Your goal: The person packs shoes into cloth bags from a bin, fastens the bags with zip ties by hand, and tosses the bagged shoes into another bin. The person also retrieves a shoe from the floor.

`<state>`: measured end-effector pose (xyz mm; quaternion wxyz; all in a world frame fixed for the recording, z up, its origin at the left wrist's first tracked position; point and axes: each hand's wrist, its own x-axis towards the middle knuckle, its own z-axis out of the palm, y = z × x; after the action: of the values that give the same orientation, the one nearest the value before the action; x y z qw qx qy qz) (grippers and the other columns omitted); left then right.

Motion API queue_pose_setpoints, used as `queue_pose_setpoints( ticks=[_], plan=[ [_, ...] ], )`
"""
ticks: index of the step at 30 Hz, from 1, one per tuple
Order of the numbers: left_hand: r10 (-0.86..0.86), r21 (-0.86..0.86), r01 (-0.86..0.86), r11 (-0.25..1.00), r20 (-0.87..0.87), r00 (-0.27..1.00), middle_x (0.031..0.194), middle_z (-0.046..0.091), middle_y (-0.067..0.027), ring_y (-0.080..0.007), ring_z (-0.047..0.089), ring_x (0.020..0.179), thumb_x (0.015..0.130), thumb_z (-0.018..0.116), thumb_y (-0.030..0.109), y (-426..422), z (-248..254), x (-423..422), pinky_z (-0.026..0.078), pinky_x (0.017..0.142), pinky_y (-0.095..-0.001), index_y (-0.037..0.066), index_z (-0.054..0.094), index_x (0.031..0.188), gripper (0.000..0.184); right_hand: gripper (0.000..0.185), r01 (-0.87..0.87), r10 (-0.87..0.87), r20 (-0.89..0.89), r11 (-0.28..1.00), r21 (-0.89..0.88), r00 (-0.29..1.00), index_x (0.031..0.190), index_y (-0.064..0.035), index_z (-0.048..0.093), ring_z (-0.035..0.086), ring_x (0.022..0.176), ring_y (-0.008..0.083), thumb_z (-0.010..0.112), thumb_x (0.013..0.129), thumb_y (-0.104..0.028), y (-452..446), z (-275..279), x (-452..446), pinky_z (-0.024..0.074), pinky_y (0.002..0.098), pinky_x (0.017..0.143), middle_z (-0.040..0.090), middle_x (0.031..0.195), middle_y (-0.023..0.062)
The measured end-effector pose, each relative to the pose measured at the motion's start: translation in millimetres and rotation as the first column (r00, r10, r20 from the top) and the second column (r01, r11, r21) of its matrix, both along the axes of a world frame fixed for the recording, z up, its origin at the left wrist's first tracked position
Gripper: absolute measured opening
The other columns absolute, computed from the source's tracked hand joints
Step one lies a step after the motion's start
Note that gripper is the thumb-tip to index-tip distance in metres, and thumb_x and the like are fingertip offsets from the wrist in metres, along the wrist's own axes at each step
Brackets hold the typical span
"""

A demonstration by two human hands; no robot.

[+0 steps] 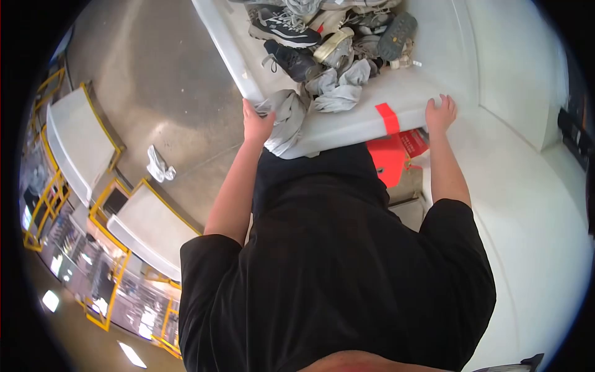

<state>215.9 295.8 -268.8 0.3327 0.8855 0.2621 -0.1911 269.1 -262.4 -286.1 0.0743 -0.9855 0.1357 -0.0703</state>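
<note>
My left hand (pixel 258 123) is at the near left corner of a white table (pixel 347 127), its fingers against a grey cloth (pixel 288 118) that hangs over the edge. At the right end of the same edge, my right hand (pixel 440 113) rests with its fingers curled on the rim, holding it. Beyond them lies a heap of shoes, among them a black and white sneaker (pixel 284 28), a dark shoe (pixel 291 61) and an upturned grey sole (pixel 397 36). A pale grey cloth (pixel 341 93) lies at the near side of the heap.
Red tape (pixel 388 118) crosses the table's front edge, with a red bag or sheet (pixel 390 162) below it. A white cloth (pixel 160 164) lies on the concrete floor at left. White tables with yellow frames (pixel 83 139) stand further left. A white wall (pixel 517 74) rises at right.
</note>
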Motion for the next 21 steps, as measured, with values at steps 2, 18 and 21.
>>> queue_pose_setpoints(
  ticks=[2,18,21],
  plan=[
    [0.036,0.044,-0.035,0.998,-0.013,0.999,0.157,0.032,-0.0296,-0.0425,0.038,0.143,0.080,0.079,0.032,-8,1,1,0.037,0.115,-0.0453,-0.004,0.013,0.157,0.108,0.030,-0.074,0.060,-0.165,0.994,-0.077,0.984,0.110,-0.0111,0.072,0.059,0.118,0.0299,0.066,0.087,-0.030,-17,-8,26,0.0291,0.0492,0.117,0.070,0.116,0.0119],
    [0.116,0.407,-0.220,0.887,0.264,0.958,0.153,0.038,-0.0275,-0.0432,0.042,0.138,0.079,0.073,0.037,-50,-21,-25,0.035,0.115,-0.0475,0.004,0.032,0.153,0.090,0.032,-0.199,0.121,-0.529,0.976,-0.093,0.840,0.101,-0.0169,0.076,0.068,0.099,0.0261,0.055,0.091,-0.038,-18,-12,45,0.0365,0.0427,0.112,0.075,0.105,0.0058],
    [-0.033,0.506,-0.226,0.832,0.452,0.891,0.148,0.045,-0.0257,-0.0428,0.045,0.135,0.081,0.073,0.029,-76,-7,-14,0.037,0.113,-0.0470,0.006,0.044,0.146,0.075,0.033,-0.145,0.139,-0.697,0.988,0.051,0.703,0.110,-0.0144,0.073,0.068,0.101,0.0278,0.058,0.092,-0.038,-22,-26,73,0.0443,0.0404,0.104,0.074,0.109,0.0091]
  ],
)
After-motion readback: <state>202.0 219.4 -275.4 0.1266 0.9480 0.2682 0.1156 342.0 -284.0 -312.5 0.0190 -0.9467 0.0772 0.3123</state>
